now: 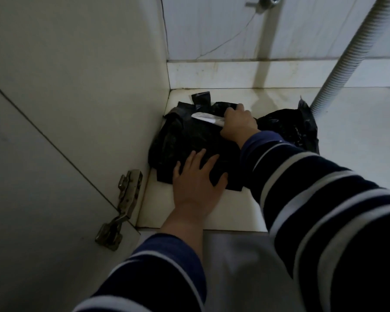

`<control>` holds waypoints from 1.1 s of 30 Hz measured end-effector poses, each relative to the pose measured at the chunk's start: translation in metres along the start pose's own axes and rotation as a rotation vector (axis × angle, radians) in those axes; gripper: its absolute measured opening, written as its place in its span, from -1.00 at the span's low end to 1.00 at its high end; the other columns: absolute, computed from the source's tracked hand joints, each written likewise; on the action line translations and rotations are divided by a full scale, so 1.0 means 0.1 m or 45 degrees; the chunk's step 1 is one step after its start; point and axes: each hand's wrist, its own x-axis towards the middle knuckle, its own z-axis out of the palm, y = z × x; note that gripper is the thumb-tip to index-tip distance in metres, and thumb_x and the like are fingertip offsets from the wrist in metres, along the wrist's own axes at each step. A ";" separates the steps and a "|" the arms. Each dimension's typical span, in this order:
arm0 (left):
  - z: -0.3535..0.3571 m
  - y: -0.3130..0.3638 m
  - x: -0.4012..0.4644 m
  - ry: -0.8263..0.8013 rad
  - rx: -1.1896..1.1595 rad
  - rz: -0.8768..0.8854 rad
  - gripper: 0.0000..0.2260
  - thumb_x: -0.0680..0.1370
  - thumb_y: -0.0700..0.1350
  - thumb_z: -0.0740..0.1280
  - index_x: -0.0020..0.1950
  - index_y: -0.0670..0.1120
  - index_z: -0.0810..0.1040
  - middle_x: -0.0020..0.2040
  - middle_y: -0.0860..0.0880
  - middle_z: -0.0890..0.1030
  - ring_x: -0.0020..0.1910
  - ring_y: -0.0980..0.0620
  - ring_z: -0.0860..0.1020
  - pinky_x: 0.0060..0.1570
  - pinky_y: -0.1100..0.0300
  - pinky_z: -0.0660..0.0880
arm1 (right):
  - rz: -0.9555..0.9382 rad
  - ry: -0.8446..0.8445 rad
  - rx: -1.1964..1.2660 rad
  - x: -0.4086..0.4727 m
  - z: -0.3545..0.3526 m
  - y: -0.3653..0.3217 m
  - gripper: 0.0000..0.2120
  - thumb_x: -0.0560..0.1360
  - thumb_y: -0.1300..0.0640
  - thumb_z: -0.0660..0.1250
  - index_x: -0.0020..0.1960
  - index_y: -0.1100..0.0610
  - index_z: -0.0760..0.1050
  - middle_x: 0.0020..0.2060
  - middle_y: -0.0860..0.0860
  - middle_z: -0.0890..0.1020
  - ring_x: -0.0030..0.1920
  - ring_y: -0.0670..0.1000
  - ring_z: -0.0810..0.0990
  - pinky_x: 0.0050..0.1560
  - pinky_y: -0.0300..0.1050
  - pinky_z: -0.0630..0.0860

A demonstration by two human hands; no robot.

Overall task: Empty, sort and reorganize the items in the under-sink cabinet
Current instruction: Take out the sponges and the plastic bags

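Black plastic bags point(189, 140) lie in a flattened pile on the cabinet floor point(245, 212), tucked into the back-left corner against the left side wall point(88, 86). A second, crumpled black bag point(288, 124) sits at approx. 3 o'clock of the pile, touching it, w/ the corrugated drain hose point(347, 57) coming down just beside it at 1 o'clock. Left hand point(197, 179) lies flat on the pile's near edge, at 6 o'clock, fingers spread and straight, pressing down, gripping nothing. Right hand point(238, 122) is at the pile's far side, approx. 1 o'clock, fingers curled round a white folded item point(206, 118) that pokes out toward 9 o'clock over the black plastic; can't tell what it is. Both arms wear dark sleeves w/ pale stripes. A metal door hinge point(122, 206) sits on the left wall at 8 o'clock of the pile.
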 end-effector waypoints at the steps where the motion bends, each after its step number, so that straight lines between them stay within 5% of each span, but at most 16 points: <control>1: 0.00 0.00 0.00 -0.008 0.001 0.000 -0.51 0.56 0.26 0.10 0.49 0.25 0.17 0.55 0.11 0.11 0.54 0.11 -0.03 0.47 -0.02 -0.14 | 0.035 -0.001 0.070 0.00 0.00 0.00 -0.57 0.47 0.08 0.31 0.31 0.13 0.37 0.25 0.17 0.36 0.23 0.23 0.42 0.17 0.11 0.42; 6: -0.03 -0.01 -0.01 -0.031 0.015 -0.009 -0.51 0.56 0.26 0.08 0.49 0.25 0.15 0.56 0.11 0.09 0.54 0.10 -0.03 0.47 -0.01 -0.13 | 0.035 -0.101 0.580 -0.08 -0.20 0.03 -0.56 0.48 0.03 0.36 0.30 0.16 0.43 0.20 0.13 0.53 0.18 0.16 0.51 0.11 -0.07 0.44; 11: -0.06 0.01 -0.02 -0.100 0.074 -0.038 -0.50 0.58 0.23 0.06 0.52 0.21 0.11 0.57 0.09 0.07 0.55 0.07 -0.04 0.49 -0.06 -0.11 | 0.161 0.111 0.948 -0.55 -0.40 0.22 -0.66 0.56 0.03 0.21 0.27 0.17 0.40 0.13 0.14 0.55 0.01 0.10 0.50 -0.06 -0.12 0.39; 14: -0.13 0.22 -0.09 -0.072 0.123 -0.041 -0.50 0.61 0.18 -0.02 0.55 0.14 0.04 0.57 0.08 0.03 0.55 0.07 -0.07 0.48 -0.10 -0.16 | 0.224 0.166 1.057 -0.96 -0.53 0.46 -0.68 0.56 0.07 0.21 0.27 0.16 0.39 0.09 0.11 0.56 0.04 0.11 0.53 0.02 -0.06 0.47; 18: -0.12 0.87 -0.31 0.061 0.007 0.218 -0.44 0.57 0.18 -0.14 0.55 0.04 0.12 0.57 0.07 0.09 0.55 0.09 -0.03 0.48 -0.06 -0.18 | 0.337 0.295 1.087 -1.56 -0.75 0.90 -0.72 0.57 0.07 0.20 0.25 0.13 0.38 0.00 0.05 0.54 0.00 0.09 0.54 0.00 -0.05 0.48; 22: 0.02 1.62 -0.61 -0.160 -0.026 0.484 -0.52 0.64 0.08 -0.03 0.56 0.03 0.05 0.58 0.08 -0.02 0.55 0.12 -0.13 0.48 -0.01 -0.24 | 0.543 0.368 0.964 -2.26 -0.84 1.40 -0.76 0.59 0.01 0.17 0.17 0.13 0.41 -0.10 0.02 0.53 -0.12 0.07 0.52 -0.24 -0.13 0.41; 28: 0.28 2.13 -0.87 -0.614 0.131 0.518 -0.47 0.64 0.16 -0.15 0.57 0.02 -0.14 0.58 0.04 -0.20 0.54 0.04 -0.24 0.49 -0.11 -0.25 | 0.891 0.440 0.983 -3.15 -0.65 1.97 -0.75 0.55 0.04 0.24 0.19 0.09 0.46 0.04 0.07 0.61 0.02 0.10 0.57 0.07 0.05 0.53; 33: 0.33 2.10 -0.91 -0.631 0.239 0.556 -0.40 0.61 0.24 -0.15 0.56 0.03 -0.22 0.55 0.04 -0.30 0.52 0.01 -0.32 0.48 -0.09 -0.28 | 1.095 0.421 1.098 -3.67 -0.36 2.19 -0.70 0.54 0.11 0.30 0.26 0.10 0.46 0.17 0.07 0.60 0.16 0.12 0.56 0.18 0.01 0.49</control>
